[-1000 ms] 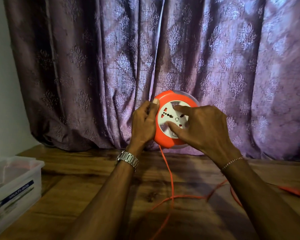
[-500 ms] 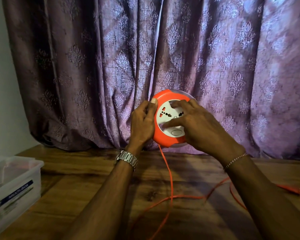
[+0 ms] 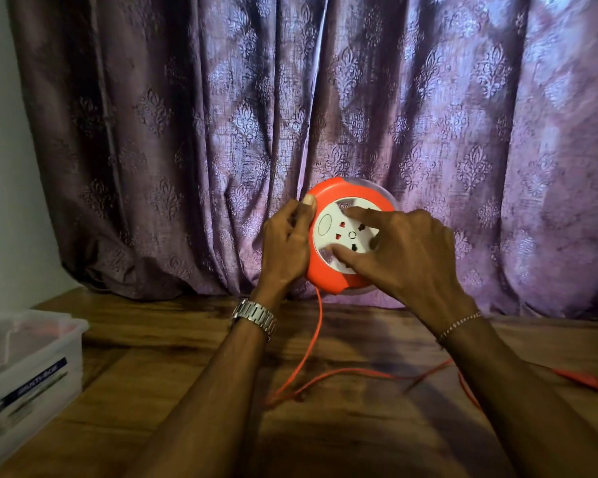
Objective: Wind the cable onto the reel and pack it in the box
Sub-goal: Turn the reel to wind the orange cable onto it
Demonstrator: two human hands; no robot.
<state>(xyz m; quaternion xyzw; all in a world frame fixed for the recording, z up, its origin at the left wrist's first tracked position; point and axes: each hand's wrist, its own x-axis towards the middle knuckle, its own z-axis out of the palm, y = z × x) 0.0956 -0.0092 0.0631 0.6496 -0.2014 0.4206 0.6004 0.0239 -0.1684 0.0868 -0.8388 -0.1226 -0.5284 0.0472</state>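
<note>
L hand (image 3: 285,241) grips the left edge of the orange cable reel (image 3: 328,274), fingers curled round the rim w/ the thumb (image 3: 306,210) laid up along the orange front. R hand (image 3: 406,251) is on the reel's white socket face (image 3: 339,232): fingers spread, index finger (image 3: 361,212) stretched across the top of the face, thumb (image 3: 346,255) pressing its lower part; the other fingers bend over the right side, can't tell what they touch. Reel is held upright in the air above the wooden table (image 3: 173,381), in front of the purple curtain (image 3: 221,115). Orange cable (image 3: 313,339) hangs from the reel's bottom down to the table, then runs loose to the right, ending in the plug (image 3: 587,380) near the right edge. Clear plastic box (image 3: 32,367) sits at the left edge, well apart from the reel. Metal watch (image 3: 256,316) on L wrist, bead bracelet (image 3: 458,326) on R. Vs 0.5 s ago: socket face has turned, its oval mark now at the left instead of the bottom; R index and thumb have shifted w/ it; L grip is unchanged.
</note>
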